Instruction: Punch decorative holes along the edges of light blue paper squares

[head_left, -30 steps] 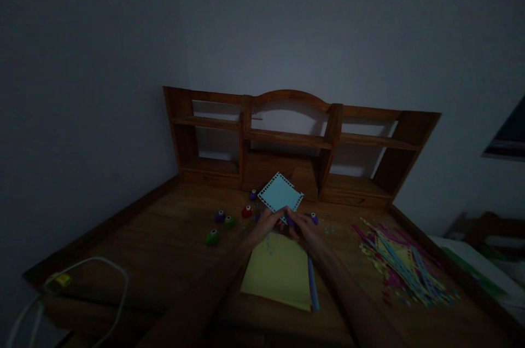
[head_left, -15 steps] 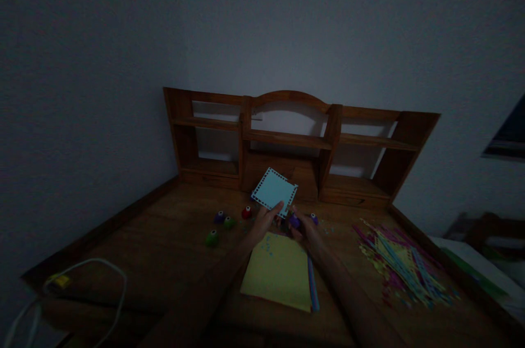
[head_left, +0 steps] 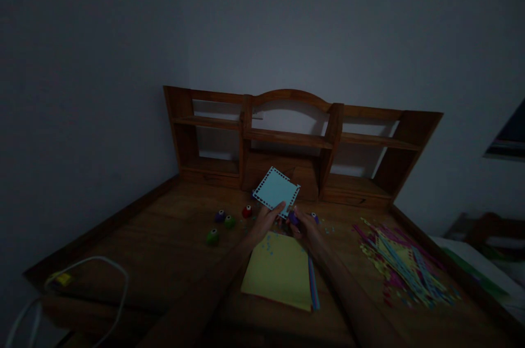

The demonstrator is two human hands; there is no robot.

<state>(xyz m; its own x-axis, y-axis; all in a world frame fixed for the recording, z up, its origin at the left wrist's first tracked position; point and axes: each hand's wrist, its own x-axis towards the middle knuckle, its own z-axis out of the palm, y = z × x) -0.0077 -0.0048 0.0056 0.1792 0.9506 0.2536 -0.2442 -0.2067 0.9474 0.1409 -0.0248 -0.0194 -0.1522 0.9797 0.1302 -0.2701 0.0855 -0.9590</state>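
Note:
My left hand (head_left: 267, 220) grips a light blue sheet of paper (head_left: 277, 190) by its lower corner, thumb on top. Small cut-outs run along the sheet's edges. In my right hand (head_left: 305, 223) is a purple craft punch (head_left: 293, 218), held close to the sheet's lower right edge; whether the paper sits in its slot is too dark to tell. Beneath both hands lies a stack of coloured paper with a yellow sheet (head_left: 279, 274) on top, sprinkled with tiny blue bits. Another purple punch (head_left: 314, 218) stands just beyond my right hand.
Left of my hands stand a red punch (head_left: 246, 211), two green punches (head_left: 212, 236) and a purple one (head_left: 220, 216). Coloured paper strips (head_left: 404, 263) are heaped at the right. A white cable (head_left: 123, 277) loops at the front left. A wooden shelf (head_left: 287, 140) lines the back.
The light blue sheet and both hands have shifted very slightly in view. Both hands keep their hold on the sheet and the purple punch.

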